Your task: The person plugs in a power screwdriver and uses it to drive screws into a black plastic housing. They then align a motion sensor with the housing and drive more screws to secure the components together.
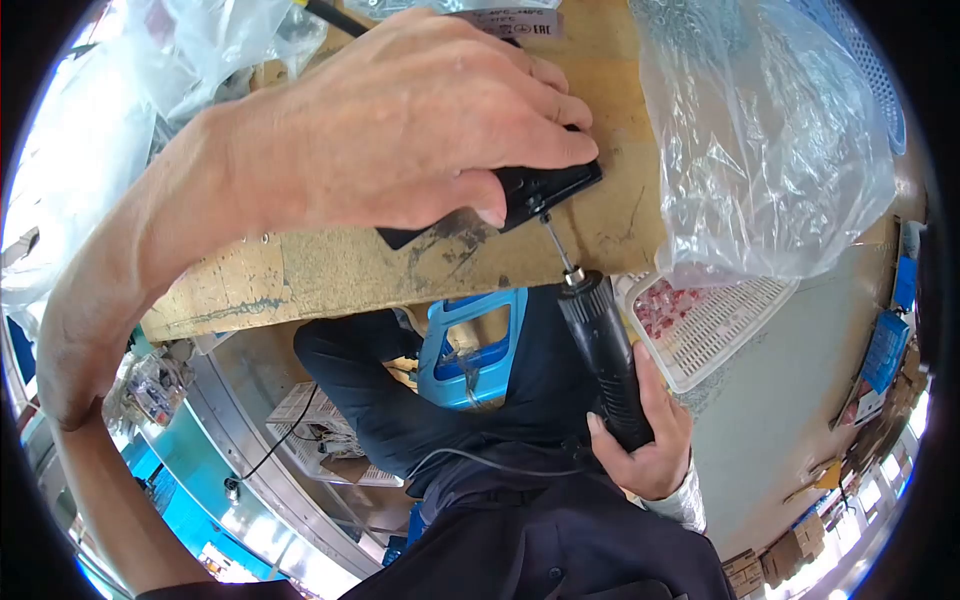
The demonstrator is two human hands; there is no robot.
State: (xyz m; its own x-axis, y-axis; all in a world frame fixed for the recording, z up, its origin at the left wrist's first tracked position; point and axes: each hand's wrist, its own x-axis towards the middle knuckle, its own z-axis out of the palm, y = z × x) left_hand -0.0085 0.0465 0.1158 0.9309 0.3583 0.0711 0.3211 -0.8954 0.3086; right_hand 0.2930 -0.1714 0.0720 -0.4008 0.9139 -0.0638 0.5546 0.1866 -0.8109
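My left hand (pixel 420 120) reaches across the worn tabletop (pixel 370 280) with its fingers closed over a black plastic part (pixel 570 182). Much of that part lies hidden under the hand. A black electric screwdriver (pixel 600 340) is gripped by its handle in my right hand (pixel 655 450), below the table's front edge. Its thin bit points up and meets the near edge of the black part, by a small hole or screw that I cannot make out clearly. A printed label (pixel 525 22) shows just beyond my left hand.
A clear plastic bag (pixel 770 140) hangs over the table's right edge. More plastic bags (pixel 130 100) lie at the left. A white basket (pixel 725 335) with small red pieces stands below at the right. A blue stool (pixel 470 350) is under the table.
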